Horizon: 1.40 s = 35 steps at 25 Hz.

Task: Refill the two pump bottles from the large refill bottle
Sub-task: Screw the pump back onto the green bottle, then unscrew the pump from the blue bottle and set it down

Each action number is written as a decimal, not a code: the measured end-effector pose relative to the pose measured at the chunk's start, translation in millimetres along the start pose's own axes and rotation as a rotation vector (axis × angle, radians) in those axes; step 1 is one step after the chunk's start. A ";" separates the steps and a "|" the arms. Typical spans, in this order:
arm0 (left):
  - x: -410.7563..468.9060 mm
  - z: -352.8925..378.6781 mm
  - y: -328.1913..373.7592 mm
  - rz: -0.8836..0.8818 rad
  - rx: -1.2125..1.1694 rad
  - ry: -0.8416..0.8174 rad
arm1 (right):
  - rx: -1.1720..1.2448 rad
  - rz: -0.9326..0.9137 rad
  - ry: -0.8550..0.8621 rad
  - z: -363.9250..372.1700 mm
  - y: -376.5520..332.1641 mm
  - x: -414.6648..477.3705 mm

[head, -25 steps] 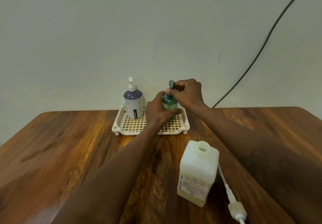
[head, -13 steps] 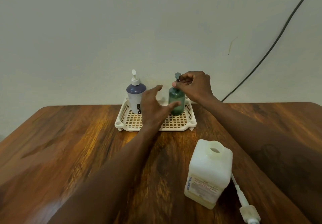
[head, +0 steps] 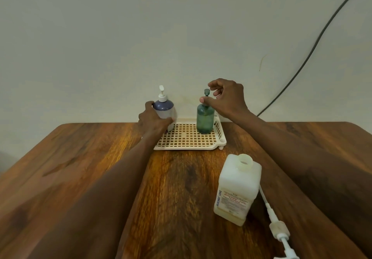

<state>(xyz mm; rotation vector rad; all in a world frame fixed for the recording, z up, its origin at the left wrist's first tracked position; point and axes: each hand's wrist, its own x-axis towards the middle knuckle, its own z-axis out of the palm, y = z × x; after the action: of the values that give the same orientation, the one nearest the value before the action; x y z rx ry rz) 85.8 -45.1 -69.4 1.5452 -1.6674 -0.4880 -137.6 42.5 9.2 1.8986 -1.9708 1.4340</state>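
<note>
So the left hand has just hopped over. Half a second ago it was spread by the green one, and now its thumb and fingers wrap the body of the purple pump bottle at the left end of the tray. I read that as the green one being done with for now and the purple one coming up next.

The green pump bottle stands upright at the tray's right end with its pump on. The right hand is at its top, thumb on the collar and fingers curled loosely by the pump head. I honestly can't tell if it's pinching or letting go.

The refill bottle sits uncapped on the tabletop, nearer the person and right beside the right forearm, so it could get knocked. Its loose pump lies by the front right edge.

The tray is hard against the wall, so there's no room behind it. The open wood is to the left and in front.
</note>
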 end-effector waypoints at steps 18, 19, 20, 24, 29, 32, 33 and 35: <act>-111.4 -104.4 71.0 0.356 -0.174 0.163 | 0.192 -0.181 -0.099 -45.9 -116.6 -45.3; -123.2 -114.2 75.6 0.364 -0.168 0.164 | 0.194 -0.190 -0.093 -51.4 -128.5 -53.4; -135.2 -123.0 78.8 0.379 -0.160 0.163 | 0.193 -0.199 -0.076 -56.9 -138.3 -61.3; -181.0 -159.5 81.4 0.460 -0.170 0.150 | 0.174 -0.211 -0.044 -81.2 -172.5 -94.2; -230.8 -210.4 72.2 0.469 -0.255 -0.119 | 0.237 -0.214 -0.218 -114.2 -200.7 -134.0; -256.9 -235.2 64.3 0.434 -0.284 -0.256 | 0.448 -0.186 -0.455 -128.9 -208.4 -149.7; -263.4 -238.5 60.5 0.427 -0.284 -0.258 | 0.505 -0.149 -0.544 -133.4 -210.3 -154.4; -276.3 -241.7 55.2 0.411 -0.278 -0.223 | 0.447 -0.112 -0.619 -140.4 -217.6 -164.7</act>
<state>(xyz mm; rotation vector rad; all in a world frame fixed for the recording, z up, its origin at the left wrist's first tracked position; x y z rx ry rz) 216.6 284.8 39.5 0.9425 -1.9319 -0.6537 2.9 295.4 111.4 2.8886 -1.7882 1.4732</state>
